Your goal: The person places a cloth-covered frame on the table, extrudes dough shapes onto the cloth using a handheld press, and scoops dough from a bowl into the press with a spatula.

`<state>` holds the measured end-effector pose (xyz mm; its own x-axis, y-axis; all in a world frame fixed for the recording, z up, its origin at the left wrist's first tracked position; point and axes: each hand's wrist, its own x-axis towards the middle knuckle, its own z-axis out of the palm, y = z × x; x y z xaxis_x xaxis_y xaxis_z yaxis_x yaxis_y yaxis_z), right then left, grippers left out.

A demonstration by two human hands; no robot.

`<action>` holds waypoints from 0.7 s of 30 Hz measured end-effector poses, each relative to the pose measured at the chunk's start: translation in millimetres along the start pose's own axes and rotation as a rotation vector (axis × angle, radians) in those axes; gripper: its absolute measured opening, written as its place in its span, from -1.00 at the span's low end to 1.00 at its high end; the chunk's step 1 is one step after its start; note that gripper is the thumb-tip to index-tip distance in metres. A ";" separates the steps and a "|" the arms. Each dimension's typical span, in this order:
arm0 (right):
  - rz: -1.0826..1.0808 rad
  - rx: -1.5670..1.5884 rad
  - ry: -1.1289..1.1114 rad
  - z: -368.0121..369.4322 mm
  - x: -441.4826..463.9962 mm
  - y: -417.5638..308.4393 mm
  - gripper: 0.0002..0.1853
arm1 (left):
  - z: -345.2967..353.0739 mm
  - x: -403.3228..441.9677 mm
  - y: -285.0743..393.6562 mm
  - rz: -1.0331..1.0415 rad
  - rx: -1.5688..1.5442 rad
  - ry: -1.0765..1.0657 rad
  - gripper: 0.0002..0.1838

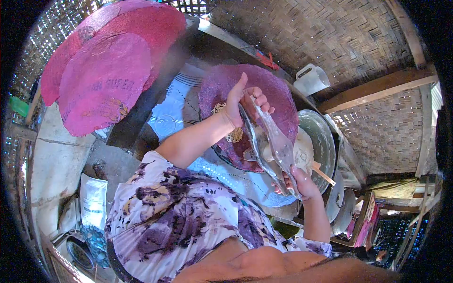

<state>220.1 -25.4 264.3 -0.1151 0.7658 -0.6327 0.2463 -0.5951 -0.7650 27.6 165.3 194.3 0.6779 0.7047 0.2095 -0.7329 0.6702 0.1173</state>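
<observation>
My left hand (243, 103) is closed round the far ends of the two long arms of a dough-smeared press (278, 141). The thumb of that hand points up. My right hand (302, 183) grips the near ends, its fingers wrapped round both arms. Pale dough shows between the arms. The press is held over a round purple mat (278, 94), on which bundles of thin pale noodles (233, 135) lie. Beside the press, a metal basin (325, 137) holds a pale mass of dough (303, 150) with a flat wooden stick (324, 173) at its edge.
Large round pink mats (106, 82) lean at the far left. Blue-white plastic sheeting (172, 101) lies under the purple mat. A white mug (312, 79) stands by the woven wall (311, 37). A metal lid (336, 200) is at the right, and a white sack (93, 200) at the lower left.
</observation>
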 end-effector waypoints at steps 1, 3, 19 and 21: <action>-0.006 0.011 -0.002 0.6 0.9 1.0 -0.32 | 1.4 -0.8 1.8 0.004 0.001 0.002 -0.39; -0.050 -0.023 -0.045 -2.7 6.9 3.0 -0.33 | 2.4 0.1 4.1 0.007 0.006 -0.012 -0.38; -0.039 -0.064 0.093 -6.6 -12.1 8.6 -0.46 | -1.9 6.8 -13.5 -0.053 -0.026 -0.042 -0.35; -0.045 -0.066 0.087 -3.5 -12.0 12.7 -0.46 | -1.5 2.3 -13.1 -0.055 -0.009 -0.036 -0.36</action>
<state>228.0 -41.3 262.6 -0.0439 0.8116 -0.5826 0.3060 -0.5442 -0.7812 38.8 158.5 191.8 0.7147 0.6577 0.2380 -0.6937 0.7100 0.1214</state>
